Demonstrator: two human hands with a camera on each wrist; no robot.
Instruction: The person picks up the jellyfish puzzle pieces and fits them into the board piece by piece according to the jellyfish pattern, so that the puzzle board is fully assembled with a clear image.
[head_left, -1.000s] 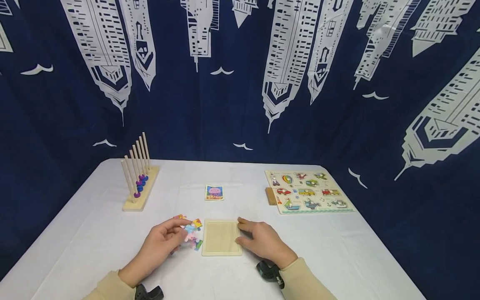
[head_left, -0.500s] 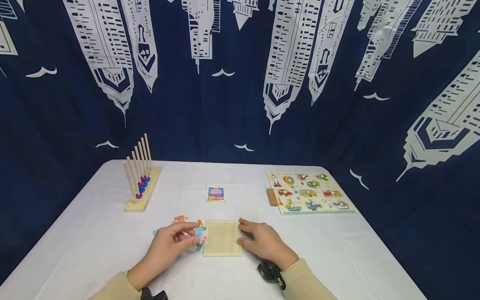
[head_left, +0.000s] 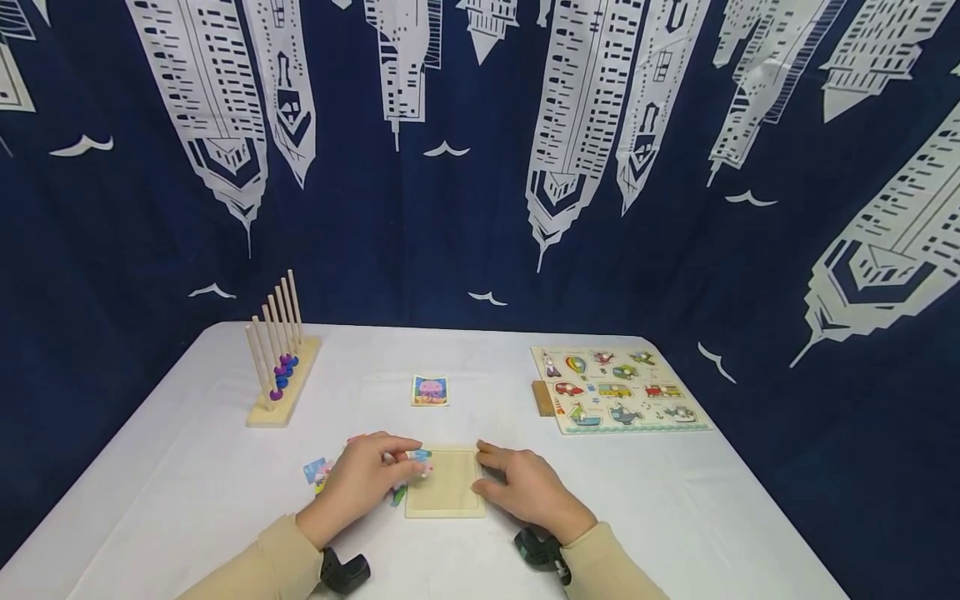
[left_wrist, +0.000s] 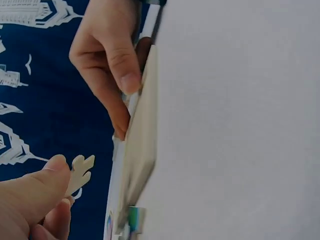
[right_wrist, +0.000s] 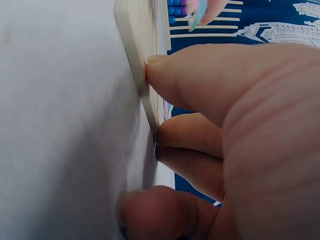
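Between thumb and fingers, my left hand (head_left: 363,475) pinches a small jigsaw piece (head_left: 422,455), light blue and pink. It hangs over the left part of a square wooden puzzle tray (head_left: 450,493). In the left wrist view the piece (left_wrist: 79,176) shows its bare wood side and knobs. My right hand (head_left: 531,487) rests its thumb and fingertips against the tray's right rim. Seen from the right wrist, the thumb (right_wrist: 165,70) touches the rim. Loose jigsaw pieces (head_left: 318,472) lie left of the tray, partly hidden by my left hand.
A small picture card (head_left: 430,390) with a pink sea creature lies beyond the tray. A peg stand (head_left: 283,400) with purple and blue beads stands at the back left. At the back right, a vehicle puzzle board (head_left: 622,400) lies by a brown block (head_left: 543,398).
My left hand has moved right from the loose pieces to over the tray, carrying a jigsaw piece. More pieces show on its left. The right hand stays at the rim.
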